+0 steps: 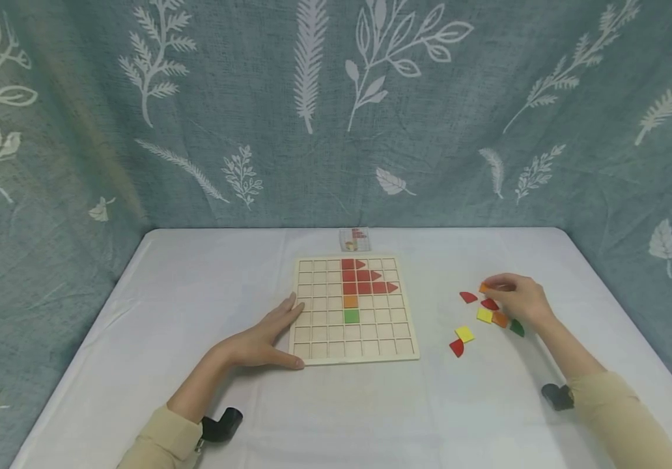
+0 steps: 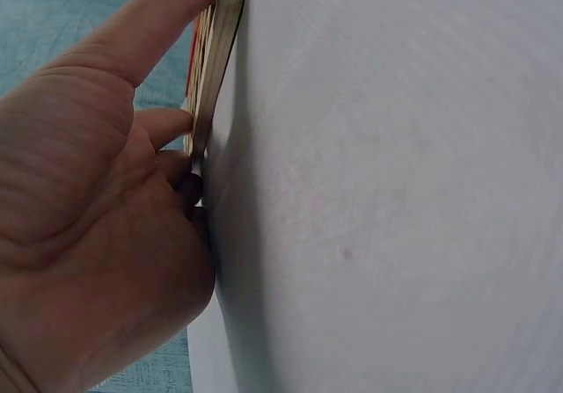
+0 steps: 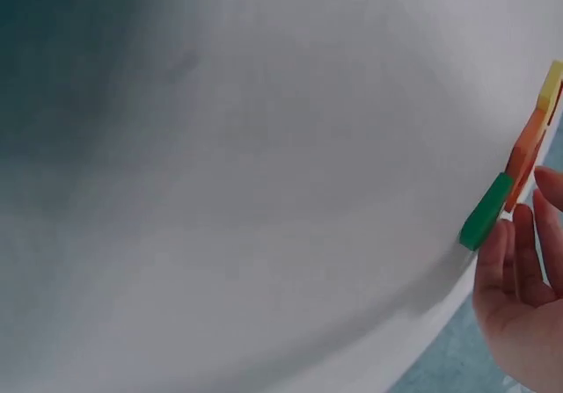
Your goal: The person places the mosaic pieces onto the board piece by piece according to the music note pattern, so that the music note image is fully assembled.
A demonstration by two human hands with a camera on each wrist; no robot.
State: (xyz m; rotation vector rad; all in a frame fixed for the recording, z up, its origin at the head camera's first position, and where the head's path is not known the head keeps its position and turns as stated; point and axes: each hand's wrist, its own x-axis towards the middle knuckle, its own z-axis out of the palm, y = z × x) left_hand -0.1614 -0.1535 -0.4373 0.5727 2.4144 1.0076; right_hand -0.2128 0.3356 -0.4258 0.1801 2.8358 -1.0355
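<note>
The wooden grid board (image 1: 318,335) lies flat on the table. Three rows of red tiles (image 1: 365,275), an orange square (image 1: 350,301) and a green square (image 1: 351,316) sit in its cells. My left hand (image 1: 262,335) rests spread against the board's left side, its thumb at the near corner and its fingertips over the left rim. To the right, my right hand (image 1: 518,298) pinches a small orange tile (image 1: 484,287) between thumb and fingers. Below that hand lie a red piece (image 1: 490,304), a yellow square (image 1: 485,315), an orange piece (image 1: 500,319) and a green rounded piece (image 1: 517,327).
A small picture card (image 1: 354,239) stands behind the board. Another red rounded piece (image 1: 468,297) lies left of my right hand. Closer to me, a yellow square (image 1: 464,334) touches a red piece (image 1: 456,348). White cloth (image 1: 359,417) covers the table; a patterned curtain (image 1: 336,176) hangs behind.
</note>
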